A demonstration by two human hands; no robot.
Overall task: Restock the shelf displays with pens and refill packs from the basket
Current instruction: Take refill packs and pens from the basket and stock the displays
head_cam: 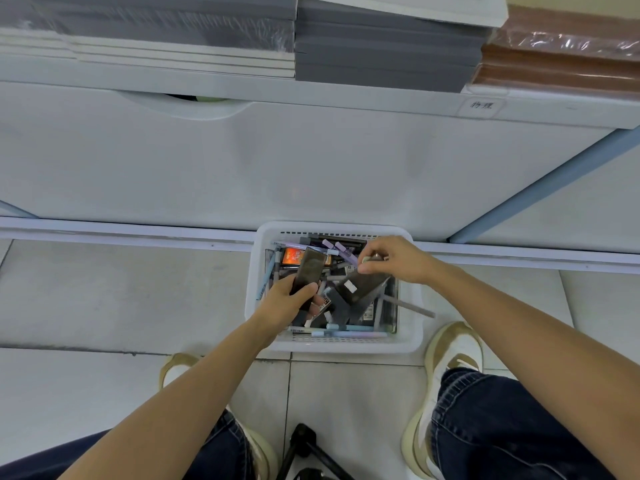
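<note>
Down on the tiled floor (104, 296), a white plastic basket (332, 347) sits pushed against the foot of the white shelf unit (311, 161), and both of the person's hands reach into it from above.

The left hand (289, 301) is over the basket's left half. Its fingers curl under a dark refill pack (310, 266) and the thumb lies across the pack's face. The pack tilts up and away from the palm, its far end above an orange pack (292, 256) lying in the basket.

The right hand (394, 259) is over the back right corner. Its thumb and fingertips pinch the top edge of a second dark pack (362, 289), which bears a small white label and slants down towards the middle of the basket, just beside the left hand's knuckles.

Loose pens (349, 329) in pale blue, pink and purple lie around and beneath both packs. One grey pen (410, 306) pokes out over the right rim.

On top of the unit are stacks of grey notebooks (381, 46) and a film-wrapped brown stack (561, 60), with a small handwritten tag (481, 105) on the edge below it. The person's pale shoes (453, 355) stand on either side of the basket, and black tripod legs (304, 445) are between them.
</note>
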